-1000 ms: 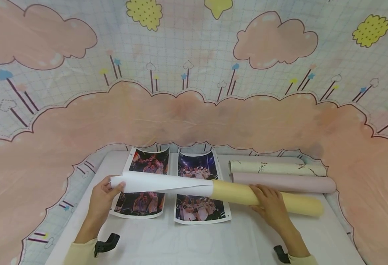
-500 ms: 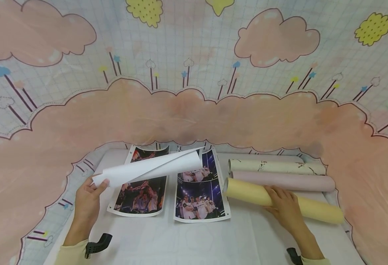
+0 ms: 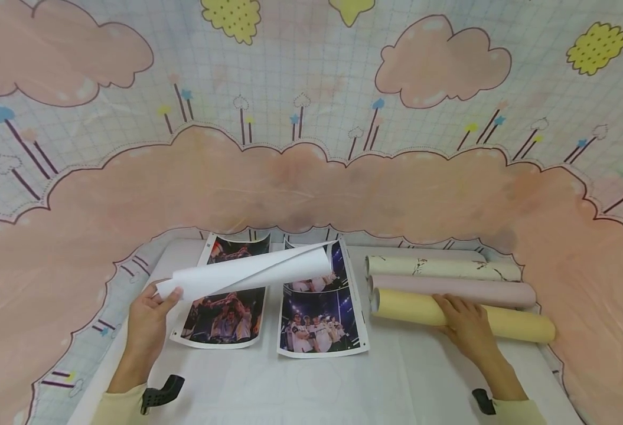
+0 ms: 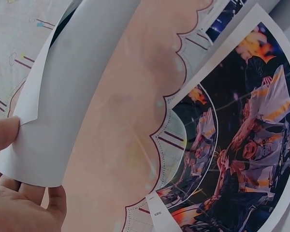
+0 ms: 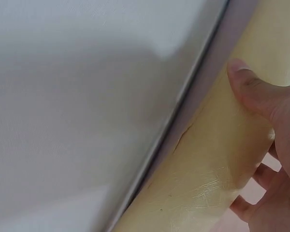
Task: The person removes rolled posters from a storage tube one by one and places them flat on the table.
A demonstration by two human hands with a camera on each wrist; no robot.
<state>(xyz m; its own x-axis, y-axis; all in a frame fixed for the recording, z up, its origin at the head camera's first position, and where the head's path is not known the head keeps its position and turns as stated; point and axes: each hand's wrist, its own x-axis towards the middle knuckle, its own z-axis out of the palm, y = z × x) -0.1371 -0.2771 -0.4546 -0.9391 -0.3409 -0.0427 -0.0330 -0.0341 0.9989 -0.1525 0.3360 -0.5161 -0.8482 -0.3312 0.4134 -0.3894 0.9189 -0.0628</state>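
Observation:
In the head view my left hand pinches one end of a loosely rolled sheet of white paper, held above two photo prints. The left wrist view shows the thumb on the outside of the paper roll and fingers inside its end. On the right, my right hand grips a yellow cardboard tube around its middle. Thumb and fingers lie on opposite sides of the yellow tube in the right wrist view. The tube's left end is apart from the paper roll.
A left print and a right print lie curled on the white table, partly behind the paper. Beyond the yellow tube are a pink roll, a cream roll with a branch pattern and a pale roll behind. A patterned cloth hangs behind.
The white paper roll has come out of the yellow tube's left end, and the two are now apart. My right hand has shifted right with the tube, bringing it closer alongside the pink roll.

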